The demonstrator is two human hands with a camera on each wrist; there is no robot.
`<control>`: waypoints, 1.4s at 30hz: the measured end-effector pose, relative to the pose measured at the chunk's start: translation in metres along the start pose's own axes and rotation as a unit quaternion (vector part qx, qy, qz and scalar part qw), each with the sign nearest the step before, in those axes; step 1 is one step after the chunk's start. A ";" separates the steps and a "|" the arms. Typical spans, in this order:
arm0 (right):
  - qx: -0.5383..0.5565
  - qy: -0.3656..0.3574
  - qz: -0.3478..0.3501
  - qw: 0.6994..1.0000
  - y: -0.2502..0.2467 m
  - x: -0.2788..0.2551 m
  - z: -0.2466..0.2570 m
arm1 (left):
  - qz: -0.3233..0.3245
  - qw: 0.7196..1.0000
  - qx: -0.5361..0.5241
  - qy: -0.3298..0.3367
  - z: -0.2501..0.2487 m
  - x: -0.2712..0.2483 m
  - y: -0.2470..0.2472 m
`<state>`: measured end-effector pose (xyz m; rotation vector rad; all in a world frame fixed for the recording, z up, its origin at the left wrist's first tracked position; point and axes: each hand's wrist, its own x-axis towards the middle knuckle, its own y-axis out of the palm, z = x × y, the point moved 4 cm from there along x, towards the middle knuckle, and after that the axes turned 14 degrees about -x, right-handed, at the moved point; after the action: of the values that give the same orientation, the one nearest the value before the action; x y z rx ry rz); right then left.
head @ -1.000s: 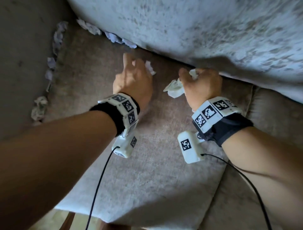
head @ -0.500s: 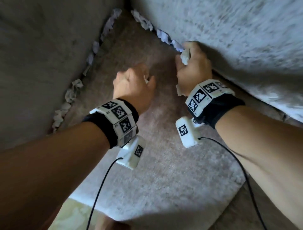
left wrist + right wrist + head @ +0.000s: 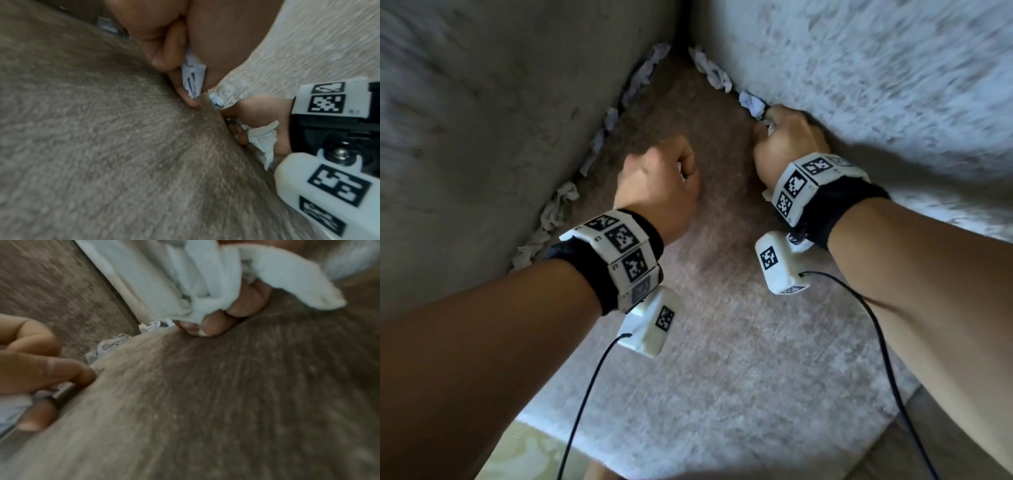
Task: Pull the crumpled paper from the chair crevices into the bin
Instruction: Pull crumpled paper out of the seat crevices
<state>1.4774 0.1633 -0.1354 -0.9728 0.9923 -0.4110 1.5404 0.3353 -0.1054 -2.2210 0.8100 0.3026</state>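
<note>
Nearest the camera lies the grey-brown plush seat cushion of the chair. Above it the left hand hovers as a fist, and the left wrist view shows its curled fingers pinching a small creased scrap of white paper. Farther on, the right hand sits against the pale fuzzy backrest, its fingers curled round a wad of white crumpled paper right at the seam. Beyond its knuckles more white crumpled paper pieces remain wedged along the back crevice toward the corner. Another row of crumpled bits lines the crevice under the grey armrest on the left.
</note>
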 end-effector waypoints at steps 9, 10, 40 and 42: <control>-0.015 -0.028 -0.113 0.993 -0.003 -0.008 -0.001 | 0.006 1.000 -0.007 0.014 0.000 0.001 -0.001; -0.019 -0.025 -0.132 0.991 -0.003 -0.012 -0.005 | 0.006 1.000 -0.010 0.015 -0.001 0.002 0.000; 0.149 0.031 -0.044 0.987 -0.028 -0.062 -0.102 | -0.126 0.984 0.128 -0.006 -0.051 0.089 0.036; 0.146 0.038 -0.045 0.988 -0.023 -0.064 -0.105 | -0.132 0.983 0.128 -0.005 -0.051 0.093 0.035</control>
<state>1.3586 0.1431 -0.1033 -0.7435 0.9286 -0.6547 1.5881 0.2377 -0.1301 -2.0491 0.5090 0.0748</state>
